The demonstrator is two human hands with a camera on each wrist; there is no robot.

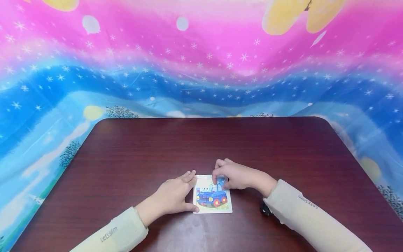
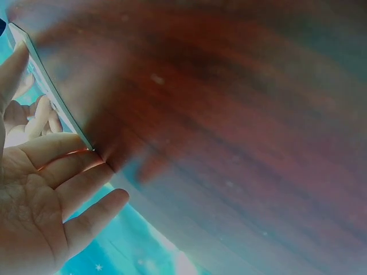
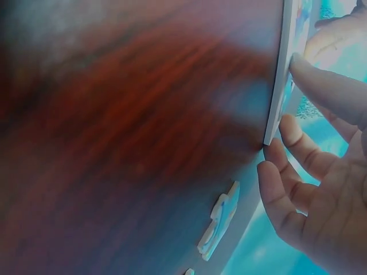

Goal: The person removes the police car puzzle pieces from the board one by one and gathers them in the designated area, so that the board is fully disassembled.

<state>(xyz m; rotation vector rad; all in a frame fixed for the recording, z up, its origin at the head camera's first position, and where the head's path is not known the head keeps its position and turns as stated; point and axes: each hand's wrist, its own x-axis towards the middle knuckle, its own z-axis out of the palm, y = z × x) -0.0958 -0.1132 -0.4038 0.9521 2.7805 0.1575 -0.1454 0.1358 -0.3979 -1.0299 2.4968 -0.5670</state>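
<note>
A small square jigsaw puzzle (image 1: 206, 202) in a pale tray lies near the table's middle, picturing a blue tractor with red wheels. Along its left edge rests my left hand (image 1: 171, 196), thumb at the lower corner and fairly straight fingers at the upper one. My right hand (image 1: 237, 175) is over the upper right corner, its thumb and bent forefinger on either side of a bluish puzzle piece (image 1: 221, 181) there. That piece is partly hidden by the fingers. In the right wrist view, the right thumb (image 3: 312, 80) touches the tray's edge (image 3: 278, 86).
Another loose puzzle piece (image 3: 221, 220) lies on the table beyond the right hand in the right wrist view, with a bit of one more at the bottom edge. The dark red wooden table (image 1: 151, 147) has rounded far corners. Behind hangs a colourful printed cloth (image 1: 201, 70).
</note>
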